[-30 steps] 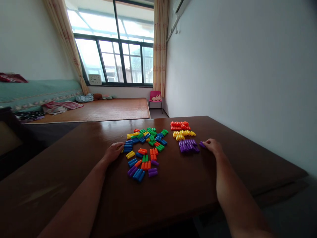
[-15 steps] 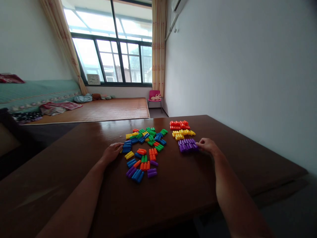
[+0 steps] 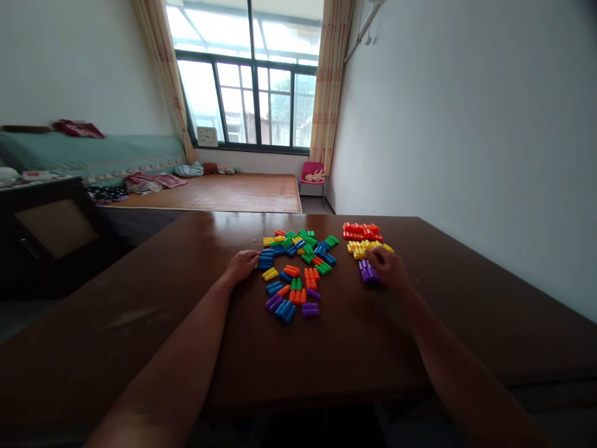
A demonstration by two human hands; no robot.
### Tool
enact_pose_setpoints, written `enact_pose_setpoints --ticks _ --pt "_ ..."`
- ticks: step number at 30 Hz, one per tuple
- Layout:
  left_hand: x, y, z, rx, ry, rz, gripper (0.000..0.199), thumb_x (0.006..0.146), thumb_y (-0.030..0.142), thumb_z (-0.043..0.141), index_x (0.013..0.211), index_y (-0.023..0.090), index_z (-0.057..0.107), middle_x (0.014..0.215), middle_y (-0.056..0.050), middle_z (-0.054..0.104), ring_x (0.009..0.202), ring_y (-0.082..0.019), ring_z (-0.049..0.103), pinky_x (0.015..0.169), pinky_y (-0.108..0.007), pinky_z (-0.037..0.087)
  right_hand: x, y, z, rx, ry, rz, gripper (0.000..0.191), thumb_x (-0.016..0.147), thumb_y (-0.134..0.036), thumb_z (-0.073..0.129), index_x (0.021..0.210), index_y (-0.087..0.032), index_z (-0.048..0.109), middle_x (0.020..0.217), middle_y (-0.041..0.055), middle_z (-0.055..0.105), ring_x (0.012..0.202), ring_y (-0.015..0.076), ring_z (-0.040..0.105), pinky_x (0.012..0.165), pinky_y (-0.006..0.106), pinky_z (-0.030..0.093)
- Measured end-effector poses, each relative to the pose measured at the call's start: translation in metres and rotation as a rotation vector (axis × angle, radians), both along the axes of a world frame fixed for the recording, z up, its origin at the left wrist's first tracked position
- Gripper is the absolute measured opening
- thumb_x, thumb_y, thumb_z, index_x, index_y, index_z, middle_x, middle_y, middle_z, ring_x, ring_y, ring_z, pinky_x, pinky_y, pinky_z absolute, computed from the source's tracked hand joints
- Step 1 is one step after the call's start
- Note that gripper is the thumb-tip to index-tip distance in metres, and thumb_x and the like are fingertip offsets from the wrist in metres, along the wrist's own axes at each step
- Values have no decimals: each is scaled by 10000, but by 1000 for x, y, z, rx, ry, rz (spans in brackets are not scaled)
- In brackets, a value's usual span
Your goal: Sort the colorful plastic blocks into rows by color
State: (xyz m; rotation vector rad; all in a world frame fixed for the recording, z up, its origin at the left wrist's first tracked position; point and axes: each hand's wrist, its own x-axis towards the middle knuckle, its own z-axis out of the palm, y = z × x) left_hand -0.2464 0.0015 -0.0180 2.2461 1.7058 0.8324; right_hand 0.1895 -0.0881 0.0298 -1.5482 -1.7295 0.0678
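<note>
Short ribbed plastic pieces, joined in small strips, lie on the brown table point(image 3: 252, 361). My left hand point(image 3: 243, 264) rests at the left edge of a mixed-colour pile, its fingers curled together against a blue piece point(image 3: 266, 259). Whether it grips anything is hidden. On the right, my right hand point(image 3: 389, 269) hangs over a purple group point(image 3: 368, 271), its fingers bent and closed, slightly blurred. Its fingertips are near the yellow row point(image 3: 358, 248), and what they hold, if anything, does not show. Behind that lies a red-orange row point(image 3: 362, 232).
Nearer me in the loose pile lie orange strips point(image 3: 311, 278), a blue strip point(image 3: 285, 310) and a purple strip point(image 3: 310, 310). A bed point(image 3: 242, 190), a pink chair point(image 3: 312, 176) and a dark cabinet point(image 3: 56, 224) stand beyond the table. A white wall runs along the right.
My right hand has moved from the right end of the purple group to above it, towards the yellow row. The view has swung left; my left hand stays at the blue pieces.
</note>
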Motion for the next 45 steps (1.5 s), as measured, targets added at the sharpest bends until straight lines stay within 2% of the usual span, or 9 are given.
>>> enact_pose_setpoints --ticks 5,9,15,20,25,29,34,38,45 --pt "3 -2 0 3 -15 -5 363 834 366 471 1049 215 721 1081 -53 721 998 -217 642 905 -295 478 -94 -12 1 -278 -254 551 214 836 -387 583 877 -202 682 843 27 691 698 139 601 647 237 426" --pt "5 -6 4 -6 -5 6 353 841 345 473 1043 203 725 1071 -57 724 991 -215 642 888 -288 482 -113 -12 -6 -408 -391 490 186 789 -379 664 815 -195 669 764 13 677 686 137 593 603 224 394" --pt "7 -7 7 -5 27 2 356 847 339 468 1048 197 726 1068 -65 724 999 -219 640 884 -286 480 -109 -17 -3 -296 -446 459 164 790 -296 673 932 -214 666 953 33 660 811 153 606 690 244 419" --pt "5 -4 4 2 43 14 365 838 354 467 1053 209 724 1094 -52 718 1004 -216 645 881 -273 483 -122 -46 3 -292 -383 683 239 800 -395 666 951 -210 662 974 45 644 818 158 611 731 252 449" --pt "1 1 1 -1 37 -4 402 836 397 447 1053 196 719 1092 -66 717 1006 -228 646 879 -290 484 -126 -65 -5 -294 -434 688 215 783 -261 646 991 -208 650 1018 55 644 866 188 614 774 272 468" --pt "-2 4 -1 -4 -3 -11 389 809 417 467 1023 218 724 1068 -50 725 1010 -235 643 884 -303 483 -83 -49 11 -231 -237 680 190 794 -220 629 972 -233 694 1038 35 640 891 162 613 826 257 475" --pt "-5 8 -4 -7 -10 -13 416 806 438 448 1030 214 717 1085 -62 719 1016 -239 641 891 -310 480 43 4 24 -47 -208 -30 220 784 -188 600 946 -219 746 993 72 643 891 186 603 848 301 472" --pt "-6 8 -4 5 18 -3 438 796 455 444 1038 208 713 1097 -65 714 1027 -241 639 896 -305 477 125 31 -11 -213 -237 -234 314 710 -60 551 883 -221 758 923 49 686 888 188 625 873 305 475" --pt "-7 8 -3 -6 22 -3 465 795 482 426 1042 207 709 1096 -65 714 1030 -245 631 907 -315 472 162 29 -61 -227 -56 -173 515 688 2 468 1099 -209 698 1150 43 684 1042 174 630 942 290 457"
